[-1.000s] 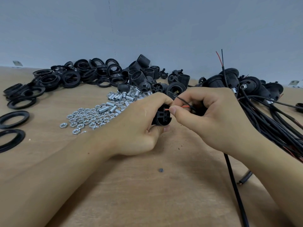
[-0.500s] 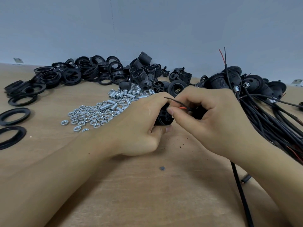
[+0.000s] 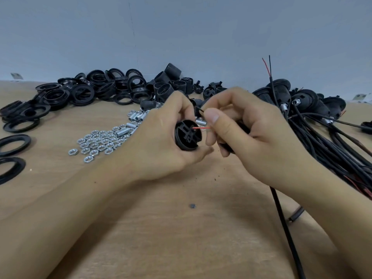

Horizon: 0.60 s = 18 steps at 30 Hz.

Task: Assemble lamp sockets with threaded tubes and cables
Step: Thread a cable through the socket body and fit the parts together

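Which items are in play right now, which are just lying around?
In play:
left hand gripping socket body
right hand pinching red wire and black cable

Lying about:
hex nuts
threaded tubes
black rings
finished sockets

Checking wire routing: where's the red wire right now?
Head view, centre: the red wire spans from the right hand to the black socket held in the left hand.

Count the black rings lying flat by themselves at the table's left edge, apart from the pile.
2: one ring nearer the pile, another ring closer to the person, partly cut off by the frame edge. More may lie outside the view.
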Tool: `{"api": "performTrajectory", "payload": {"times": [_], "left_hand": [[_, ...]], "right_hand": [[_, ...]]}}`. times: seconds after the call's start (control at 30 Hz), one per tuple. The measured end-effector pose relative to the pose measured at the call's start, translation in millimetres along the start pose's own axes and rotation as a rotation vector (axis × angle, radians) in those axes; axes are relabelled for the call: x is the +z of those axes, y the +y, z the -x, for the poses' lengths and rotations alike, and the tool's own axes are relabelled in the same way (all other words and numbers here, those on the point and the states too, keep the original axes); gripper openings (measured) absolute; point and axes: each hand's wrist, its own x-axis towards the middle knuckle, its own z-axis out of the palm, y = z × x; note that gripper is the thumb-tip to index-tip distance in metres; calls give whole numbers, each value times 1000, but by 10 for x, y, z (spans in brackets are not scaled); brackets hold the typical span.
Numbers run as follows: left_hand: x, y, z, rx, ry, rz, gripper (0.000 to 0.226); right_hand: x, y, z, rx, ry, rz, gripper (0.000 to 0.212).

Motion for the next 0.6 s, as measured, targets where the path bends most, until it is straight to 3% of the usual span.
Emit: {"api": "performTrajectory", "payload": {"times": [0.13, 0.27, 0.4, 0.6], "left_hand": [[-1, -9, 23, 11, 1, 5, 48], [-37, -25, -4, 119, 22, 43, 30], [-66, -12, -16, 162, 26, 23, 30], [-52, 7, -4, 177, -37, -5, 34]], "right_hand": [[-19, 0, 1, -130, 56, 101, 8], [-24, 4, -11, -261, 66, 265, 6], [-53, 24, -23, -403, 112, 441, 7], [-37, 30, -9, -464, 90, 543, 16]]}}
